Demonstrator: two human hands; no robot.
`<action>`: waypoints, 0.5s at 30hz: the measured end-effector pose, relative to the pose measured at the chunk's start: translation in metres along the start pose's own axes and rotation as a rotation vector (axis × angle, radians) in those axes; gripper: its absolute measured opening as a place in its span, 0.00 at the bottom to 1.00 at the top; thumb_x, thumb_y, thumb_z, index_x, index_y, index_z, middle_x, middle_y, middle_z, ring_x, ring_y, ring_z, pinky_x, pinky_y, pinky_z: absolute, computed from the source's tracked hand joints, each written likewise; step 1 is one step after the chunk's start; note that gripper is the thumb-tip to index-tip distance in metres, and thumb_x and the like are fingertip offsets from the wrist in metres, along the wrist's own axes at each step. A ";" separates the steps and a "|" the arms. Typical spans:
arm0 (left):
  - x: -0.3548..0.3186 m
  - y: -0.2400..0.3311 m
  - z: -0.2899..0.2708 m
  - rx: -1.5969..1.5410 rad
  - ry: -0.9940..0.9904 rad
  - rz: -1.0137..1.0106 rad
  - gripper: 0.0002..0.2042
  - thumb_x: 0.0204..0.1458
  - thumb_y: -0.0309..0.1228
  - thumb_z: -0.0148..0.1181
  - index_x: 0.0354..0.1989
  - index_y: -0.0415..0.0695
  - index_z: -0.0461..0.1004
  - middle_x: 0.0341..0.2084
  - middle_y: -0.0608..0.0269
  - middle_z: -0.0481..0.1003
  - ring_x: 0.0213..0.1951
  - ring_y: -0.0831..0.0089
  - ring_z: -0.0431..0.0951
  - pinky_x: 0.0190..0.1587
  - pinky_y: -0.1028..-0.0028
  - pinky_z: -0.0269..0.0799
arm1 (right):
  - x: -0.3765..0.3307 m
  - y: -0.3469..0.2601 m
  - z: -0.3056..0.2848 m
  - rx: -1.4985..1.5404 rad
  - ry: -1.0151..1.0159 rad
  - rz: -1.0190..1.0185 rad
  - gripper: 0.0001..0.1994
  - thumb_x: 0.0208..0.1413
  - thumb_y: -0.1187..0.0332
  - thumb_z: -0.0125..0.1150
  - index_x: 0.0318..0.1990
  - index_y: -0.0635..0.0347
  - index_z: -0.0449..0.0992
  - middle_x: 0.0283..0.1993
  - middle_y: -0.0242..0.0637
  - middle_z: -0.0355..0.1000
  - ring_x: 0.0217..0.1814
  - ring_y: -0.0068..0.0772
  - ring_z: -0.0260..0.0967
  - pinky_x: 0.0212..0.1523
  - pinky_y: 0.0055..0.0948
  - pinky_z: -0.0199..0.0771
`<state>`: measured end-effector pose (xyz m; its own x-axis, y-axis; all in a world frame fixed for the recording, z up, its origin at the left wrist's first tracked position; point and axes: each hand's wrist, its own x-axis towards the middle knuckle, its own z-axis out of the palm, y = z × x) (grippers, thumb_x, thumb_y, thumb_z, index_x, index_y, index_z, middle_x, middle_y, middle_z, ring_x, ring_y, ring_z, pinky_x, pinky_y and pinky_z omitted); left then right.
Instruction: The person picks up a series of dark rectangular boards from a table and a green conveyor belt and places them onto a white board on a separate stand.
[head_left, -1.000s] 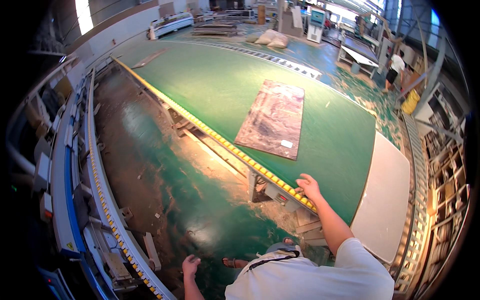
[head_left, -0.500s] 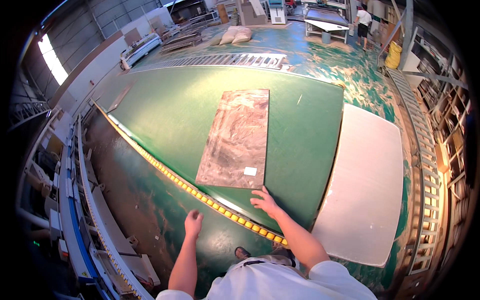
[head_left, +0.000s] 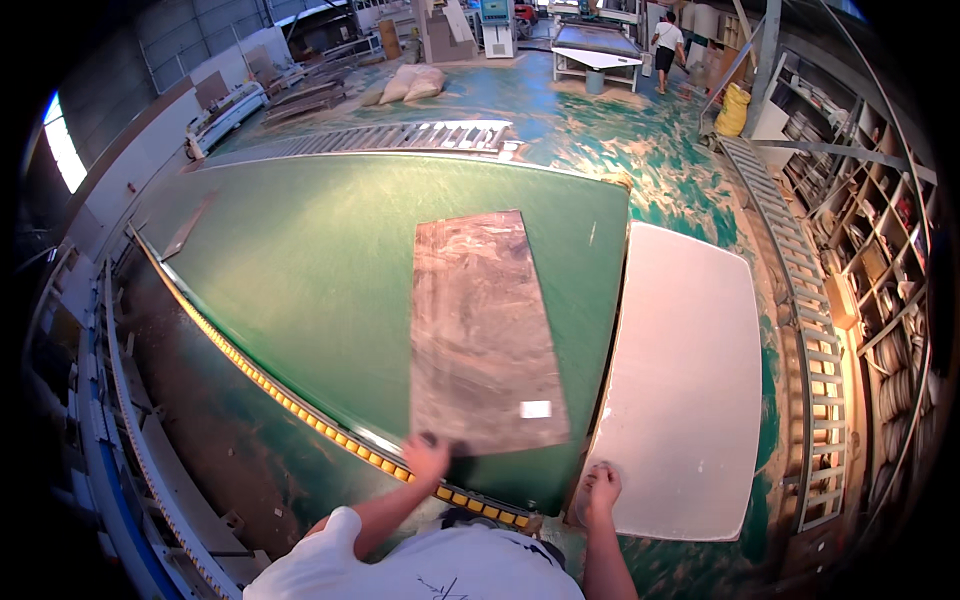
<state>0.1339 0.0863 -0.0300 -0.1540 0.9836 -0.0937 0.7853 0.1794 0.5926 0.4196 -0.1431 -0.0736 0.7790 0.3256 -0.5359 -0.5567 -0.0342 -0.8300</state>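
A flat brown panel [head_left: 480, 330] with a marbled, streaky surface lies on the wide green belt table [head_left: 320, 260]. One small white label [head_left: 535, 409] sits close to its near right corner. My left hand [head_left: 427, 460] is at the panel's near left corner, smeared by motion, so its grip on the edge cannot be made out. Over the near left edge of a pale, round-cornered board [head_left: 690, 380], my right hand [head_left: 602, 488] hovers or rests with fingers curled in. Nothing shows in that hand.
Yellow rollers [head_left: 300, 412] line the table's near edge. A roller track [head_left: 800, 300] runs along the right, beside packed shelves [head_left: 880, 260]. Farther off are sacks [head_left: 412, 83], a yellow bag [head_left: 733, 110] and another person [head_left: 667, 50]. A thin panel [head_left: 188, 228] lies far left.
The brown panel has turned and slid nearer to me. My left hand has come to its near left corner; my right hand has left its near edge and moved right. The view has shifted.
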 end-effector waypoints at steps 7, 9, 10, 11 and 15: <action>-0.088 0.052 0.021 -0.601 -1.562 -0.058 0.23 0.55 0.33 0.65 0.57 0.39 0.69 0.36 0.63 0.77 0.38 0.72 0.78 0.42 0.72 0.75 | 0.020 -0.003 0.037 0.057 0.203 0.011 0.18 0.63 0.51 0.60 0.41 0.59 0.75 0.31 0.28 0.71 0.28 0.25 0.67 0.29 0.27 0.68; -0.045 0.076 0.031 -0.592 -1.578 -0.067 0.19 0.57 0.36 0.62 0.54 0.41 0.71 0.36 0.64 0.77 0.37 0.75 0.78 0.39 0.76 0.74 | 0.007 0.007 -0.006 0.098 0.303 0.034 0.21 0.62 0.49 0.60 0.45 0.61 0.75 0.35 0.31 0.72 0.35 0.30 0.69 0.37 0.32 0.71; -0.018 0.080 0.049 -0.587 -1.442 0.046 0.17 0.58 0.38 0.61 0.52 0.41 0.71 0.35 0.64 0.77 0.36 0.75 0.78 0.37 0.77 0.73 | -0.009 0.000 -0.025 0.083 0.315 0.051 0.23 0.62 0.49 0.60 0.48 0.63 0.74 0.40 0.34 0.73 0.40 0.33 0.70 0.43 0.34 0.71; 0.024 0.085 0.064 -0.673 -1.372 -0.151 0.15 0.60 0.39 0.59 0.49 0.42 0.72 0.35 0.64 0.77 0.36 0.72 0.79 0.39 0.74 0.74 | -0.021 -0.012 -0.030 0.088 0.318 0.047 0.25 0.62 0.50 0.60 0.51 0.65 0.74 0.45 0.37 0.74 0.45 0.35 0.71 0.48 0.37 0.72; 0.127 0.151 0.094 -0.907 -1.211 -0.345 0.23 0.62 0.50 0.53 0.53 0.42 0.69 0.42 0.58 0.77 0.41 0.69 0.79 0.43 0.67 0.76 | -0.133 -0.031 -0.058 0.206 0.404 -0.068 0.23 0.65 0.55 0.57 0.55 0.69 0.72 0.52 0.42 0.75 0.51 0.38 0.73 0.54 0.37 0.73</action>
<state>0.2896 0.2396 -0.0278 0.6666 0.4047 -0.6260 0.1328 0.7619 0.6339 0.3502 -0.2398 0.0148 0.8432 -0.0751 -0.5323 -0.5141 0.1769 -0.8393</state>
